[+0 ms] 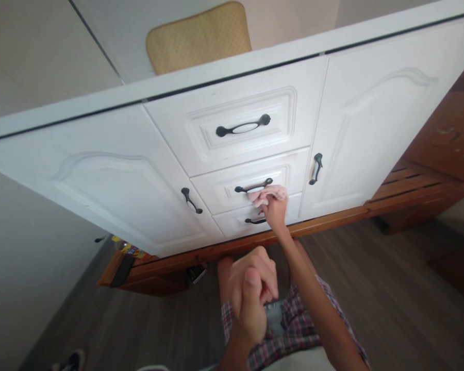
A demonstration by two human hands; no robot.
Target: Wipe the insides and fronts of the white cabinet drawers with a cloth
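Presently, a pale pink cloth (275, 192) sits bunched against the front of the middle drawer (223, 186), overlapping the lower right part of that drawer's dark handle (253, 186). The right hand (276, 210) has its fingers clamped on the cloth, its arm reaching well out from the body. Being loosely gathered, the cloth could snag on the handle's knobby end if it is dragged across, and a snag could tug the drawer open or pull the cloth out of the grip. With the lower handle (255, 221) just beneath the hand, knuckles could knock against it on a careless downward stroke. Too little pressure might let the folds skate over the drawer's moulding and miss its grooves.

Nearer the body, the left hand (251, 291) is raised in front of the lap, apart from the white cabinet (371, 149). Its fingers are curled together; nothing shows in them, though I cannot tell whether something small is hidden inside. Because it braces nothing, balance could suffer if the person leans further.

Farther out, a wooden ledge (204, 253) runs below the cabinet, close to the knees, so a sudden shift forward could bump a leg against it.
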